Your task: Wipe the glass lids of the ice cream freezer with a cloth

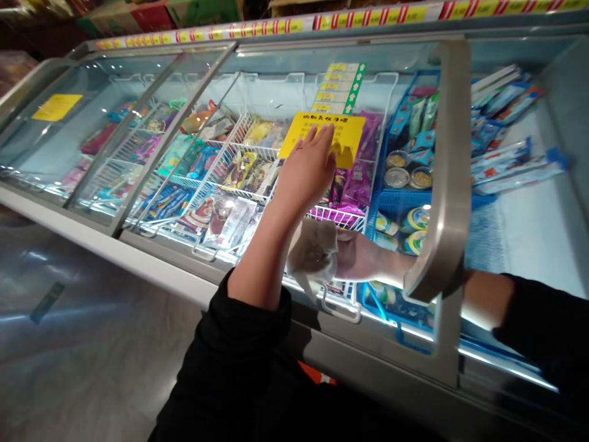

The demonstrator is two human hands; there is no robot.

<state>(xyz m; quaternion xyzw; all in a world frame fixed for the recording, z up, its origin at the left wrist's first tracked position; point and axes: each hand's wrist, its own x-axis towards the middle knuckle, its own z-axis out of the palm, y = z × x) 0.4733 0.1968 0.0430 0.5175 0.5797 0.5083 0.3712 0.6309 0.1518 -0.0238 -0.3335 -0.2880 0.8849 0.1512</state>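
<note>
My left hand (309, 164) lies flat, fingers stretched out, on top of the sliding glass lid (285, 58) of a chest freezer. Its fingertips cover part of a yellow paper sign (288, 138) on the glass. Beneath the lid, my right hand (361, 253) reaches in from the right past the lid's metal end frame (453, 153). It grips a whitish cloth (315, 248) with dark marks, seen through the glass. Whether the cloth touches the underside of the lid I cannot tell.
White wire baskets (225, 156) hold packaged ice creams. To the right, blue baskets (400, 199) contain cups and wrapped packs (501, 153). Price labels (372, 18) line the back rail. Metal frames (179, 135) cross the freezer at left, and floor (101, 344) shows in front.
</note>
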